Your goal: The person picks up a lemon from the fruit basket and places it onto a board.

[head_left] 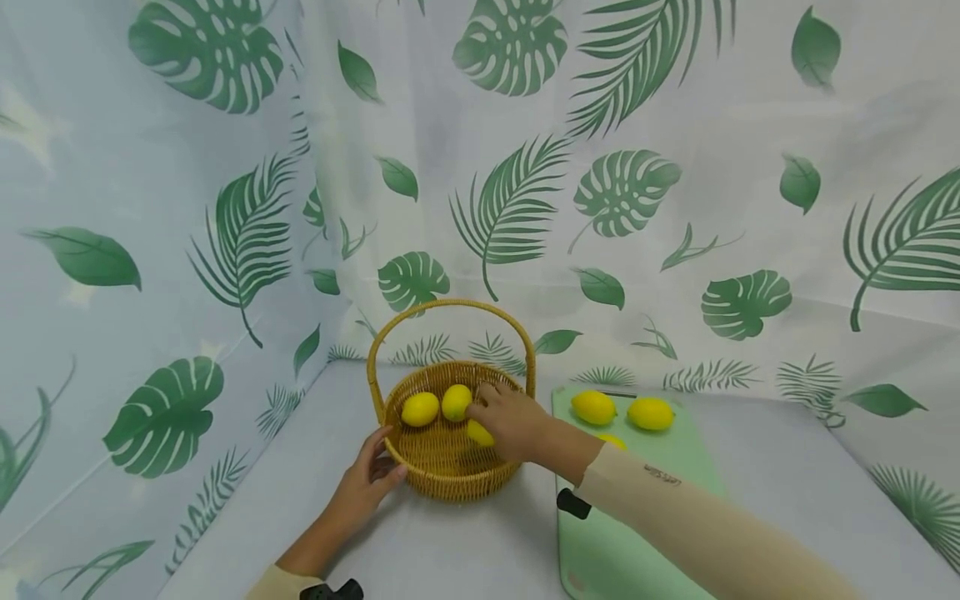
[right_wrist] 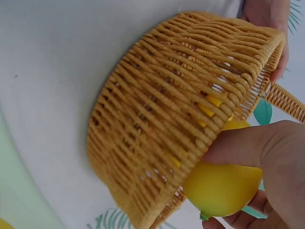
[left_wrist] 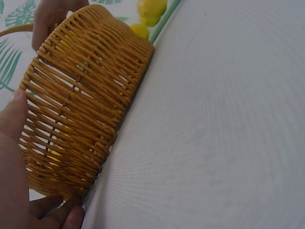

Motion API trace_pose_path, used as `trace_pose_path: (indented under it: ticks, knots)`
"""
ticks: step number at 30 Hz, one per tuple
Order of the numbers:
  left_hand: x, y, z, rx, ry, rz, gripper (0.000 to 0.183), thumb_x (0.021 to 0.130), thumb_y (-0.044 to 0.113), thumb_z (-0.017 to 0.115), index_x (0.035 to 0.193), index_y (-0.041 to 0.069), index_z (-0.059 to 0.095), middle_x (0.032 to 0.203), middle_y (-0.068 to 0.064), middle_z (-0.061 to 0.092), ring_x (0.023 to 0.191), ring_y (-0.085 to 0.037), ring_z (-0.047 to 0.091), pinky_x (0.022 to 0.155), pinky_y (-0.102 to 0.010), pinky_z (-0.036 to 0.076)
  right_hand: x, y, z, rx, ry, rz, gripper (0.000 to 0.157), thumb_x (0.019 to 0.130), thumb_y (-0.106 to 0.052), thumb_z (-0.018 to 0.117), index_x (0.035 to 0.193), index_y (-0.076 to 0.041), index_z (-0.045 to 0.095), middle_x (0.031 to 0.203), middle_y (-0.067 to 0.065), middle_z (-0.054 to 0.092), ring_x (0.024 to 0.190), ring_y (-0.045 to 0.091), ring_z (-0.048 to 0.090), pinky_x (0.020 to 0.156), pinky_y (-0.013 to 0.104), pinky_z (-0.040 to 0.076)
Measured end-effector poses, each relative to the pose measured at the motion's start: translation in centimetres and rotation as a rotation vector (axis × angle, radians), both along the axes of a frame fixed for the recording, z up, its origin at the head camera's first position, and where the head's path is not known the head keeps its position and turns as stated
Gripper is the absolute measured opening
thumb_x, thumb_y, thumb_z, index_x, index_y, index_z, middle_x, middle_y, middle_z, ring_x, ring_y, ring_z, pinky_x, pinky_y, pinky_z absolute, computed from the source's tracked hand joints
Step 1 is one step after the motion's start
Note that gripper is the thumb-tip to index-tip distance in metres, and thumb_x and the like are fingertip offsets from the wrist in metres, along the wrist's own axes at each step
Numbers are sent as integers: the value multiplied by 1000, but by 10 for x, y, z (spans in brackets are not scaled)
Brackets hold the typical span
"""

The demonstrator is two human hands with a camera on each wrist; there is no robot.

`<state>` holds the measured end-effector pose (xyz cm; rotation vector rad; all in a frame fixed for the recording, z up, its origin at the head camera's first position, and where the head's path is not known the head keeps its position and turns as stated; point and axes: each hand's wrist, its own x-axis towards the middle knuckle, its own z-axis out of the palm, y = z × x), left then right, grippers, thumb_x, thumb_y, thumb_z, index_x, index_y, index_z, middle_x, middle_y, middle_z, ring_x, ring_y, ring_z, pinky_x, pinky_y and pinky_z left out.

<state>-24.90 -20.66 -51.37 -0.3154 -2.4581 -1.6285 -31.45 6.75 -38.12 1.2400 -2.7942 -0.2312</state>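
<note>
I have a tan wicker basket (head_left: 457,486) in front of me, standing on a white-covered table (head_left: 495,550), its arched handle (head_left: 452,303) upright. The right hand (head_left: 512,421) reaches over the basket's right rim, thumb on one side and fingers on the other, closed around a yellow lemon (right_wrist: 224,190). That lemon is within the basket's mouth, on the right; I cannot tell whether it touches the woven floor. The left hand (head_left: 366,483) is at the basket's left side, thumb and fingers parted and curved against the outer wall, holding it. Inside, toward the back, two more lemons (head_left: 420,409) sit side by side.

To the right of the basket lies a pale green cutting board (head_left: 603,542). Two lemons rest near its far end, and a third shows only partly behind the right forearm (head_left: 573,450). Behind everything hangs a white backdrop (head_left: 697,125) printed with green leaves.
</note>
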Motion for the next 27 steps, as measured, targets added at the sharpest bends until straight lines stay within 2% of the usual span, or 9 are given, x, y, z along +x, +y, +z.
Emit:
trace_pose_path:
  ticks: [7, 14, 21, 27]
  knots:
    - [0, 0, 2, -10, 11, -3, 71, 94, 32, 66, 153, 25, 27, 149, -21, 38, 117, -27, 56, 97, -41, 47, 5, 15, 9, -10, -5, -16, 59, 83, -8, 74, 136, -21, 53, 132, 10, 44, 117, 29, 44, 93, 40, 49]
    - [2, 1, 1, 3, 13, 4, 71, 95, 31, 66, 153, 24, 28, 148, -19, 39, 116, -26, 57, 96, -41, 47, 9, 33, 18, -53, 109, 61, 57, 79, -8, 78, 130, -20, 57, 119, 7, 46, 99, 24, 46, 77, 34, 49]
    - [2, 1, 0, -1, 7, 0, 71, 95, 30, 66, 153, 24, 27, 148, -19, 39, 117, -26, 57, 95, -39, 48, 13, 53, 22, -74, 135, 77, 58, 81, 2, 66, 133, -20, 54, 113, 5, 48, 92, 21, 46, 72, 30, 47]
    - [1, 0, 0, 4, 8, -3, 71, 94, 31, 67, 153, 26, 27, 149, -19, 38, 119, -26, 55, 97, -42, 46, 17, 71, 21, -90, 113, 53, 56, 81, 2, 67, 131, -19, 53, 111, 3, 48, 90, 19, 45, 74, 30, 47]
